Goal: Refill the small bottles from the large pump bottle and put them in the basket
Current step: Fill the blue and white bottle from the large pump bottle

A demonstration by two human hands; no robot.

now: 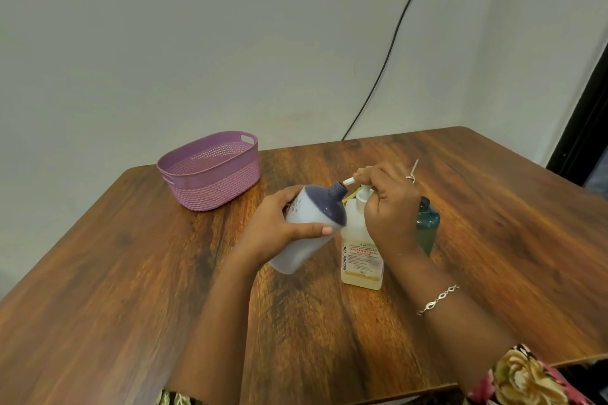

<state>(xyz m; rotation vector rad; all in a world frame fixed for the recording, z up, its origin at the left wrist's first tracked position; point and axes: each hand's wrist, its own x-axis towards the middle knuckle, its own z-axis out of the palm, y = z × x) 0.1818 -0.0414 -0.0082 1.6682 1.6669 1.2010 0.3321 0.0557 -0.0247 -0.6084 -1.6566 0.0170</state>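
A dark-grained wooden table (131, 273) with rounded corners stands against a plain, pale wall (197, 43) in soft, even light. A black cable (391, 46) runs down the wall and drops behind the table's far edge. A dark upright frame (585, 128) borders the right side.

A brown wooden worktop (131, 289) with dark streaks stands against a plain pale wall (197, 43), a thin black cable (399, 23) runs down that wall to behind the worktop's far edge, and a dark frame (589, 128) stands at the right.
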